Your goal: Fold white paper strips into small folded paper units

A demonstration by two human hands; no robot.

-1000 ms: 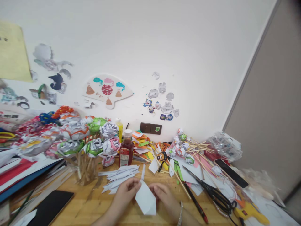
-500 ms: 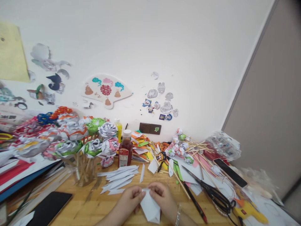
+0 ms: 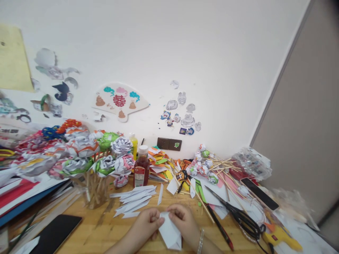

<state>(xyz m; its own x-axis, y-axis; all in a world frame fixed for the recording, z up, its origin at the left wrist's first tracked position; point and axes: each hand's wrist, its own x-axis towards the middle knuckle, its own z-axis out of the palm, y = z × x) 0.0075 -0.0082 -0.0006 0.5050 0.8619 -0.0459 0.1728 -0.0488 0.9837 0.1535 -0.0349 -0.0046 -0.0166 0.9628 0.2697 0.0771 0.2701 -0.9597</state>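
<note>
Between my two hands is a piece of folded white paper (image 3: 171, 233), its narrow end up and its wider folded end toward me. My left hand (image 3: 150, 223) pinches its upper left edge with thumb and fingers. At the upper right edge, my right hand (image 3: 183, 219) grips it the same way, a clear bracelet on that wrist. Just beyond my left hand lies a pile of folded white paper strips (image 3: 135, 200), with a single strip (image 3: 160, 194) apart from it. A black and red pencil (image 3: 219, 227) rests right of my right hand.
Paper flowers (image 3: 82, 148) on sticks fill a clear container at left. A red bottle (image 3: 141, 167) stands behind the strips. Large black scissors (image 3: 238, 215), a yellow glue gun (image 3: 284, 240) and a phone (image 3: 259, 194) lie at right. A black tablet-like slab (image 3: 57, 233) is at front left.
Hardly anything differs. The folded paper has shifted very slightly to the right, both hands still gripping its upper edges.
</note>
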